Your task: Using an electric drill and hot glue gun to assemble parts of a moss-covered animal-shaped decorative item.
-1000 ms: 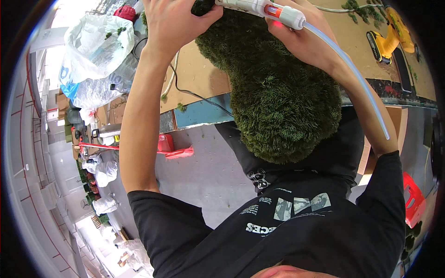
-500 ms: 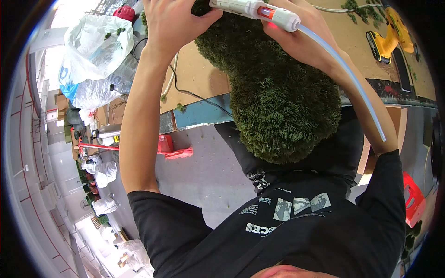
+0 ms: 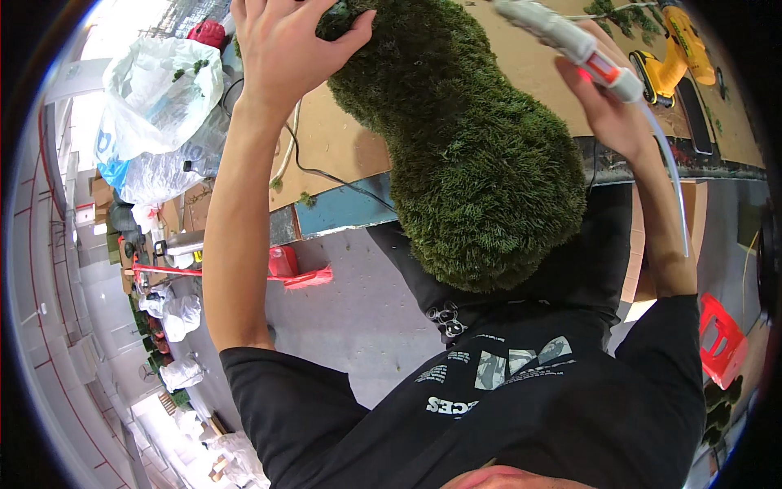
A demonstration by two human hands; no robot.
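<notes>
A long rounded form covered in dense green artificial foliage [image 3: 489, 179] lies across the table edge, its near end overhanging toward my lap. My left hand [image 3: 289, 53] grips its far left part, thumb spread along the foliage; the fingertips run out of the top of the view. To the right of the form, my right hand [image 3: 607, 106] is closed round a white hot glue gun [image 3: 562, 37], held in the air apart from the foliage. A translucent glue stick [image 3: 672, 175] trails from the gun's back end along my forearm.
The table bears brown cardboard [image 3: 358, 151], a yellow cordless drill [image 3: 680, 53], a dark phone-like slab [image 3: 695, 114] and loose green sprigs [image 3: 631, 20]. At the left stands a clear plastic bag [image 3: 163, 98]. A black cable [image 3: 326, 173] crosses the cardboard. A red stool [image 3: 721, 342] is at the right.
My right hand has drawn the glue gun away from the foliage to the right. My left hand stays at the far left of the form, and the whole view has shifted slightly.
</notes>
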